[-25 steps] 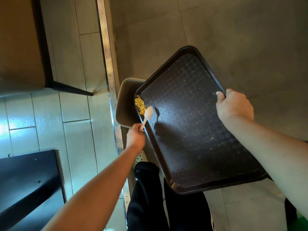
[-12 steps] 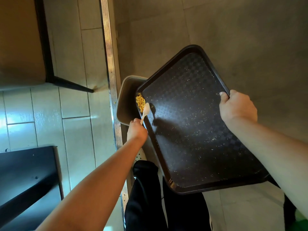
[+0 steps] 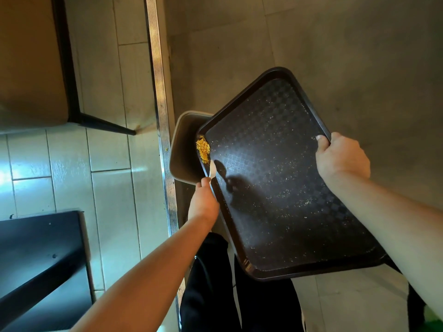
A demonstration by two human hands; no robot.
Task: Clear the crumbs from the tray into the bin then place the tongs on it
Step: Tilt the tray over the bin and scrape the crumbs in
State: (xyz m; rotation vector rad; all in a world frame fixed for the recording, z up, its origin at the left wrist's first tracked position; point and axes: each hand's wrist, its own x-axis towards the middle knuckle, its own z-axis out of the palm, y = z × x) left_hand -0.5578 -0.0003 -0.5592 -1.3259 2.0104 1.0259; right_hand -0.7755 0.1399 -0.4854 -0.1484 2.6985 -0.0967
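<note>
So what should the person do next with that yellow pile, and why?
Probably push the crumbs over the tray rim with the spoon. The left hand holds it just behind the pile, which sits at the tray's edge, over the bin.

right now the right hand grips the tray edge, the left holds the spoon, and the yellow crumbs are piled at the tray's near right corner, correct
Not quite. In the head view the crumbs are piled at the far left corner of the tray, over the bin, not the near right one. The rest stands: the right hand grips the tray edge and the left hand holds the spoon.
</note>
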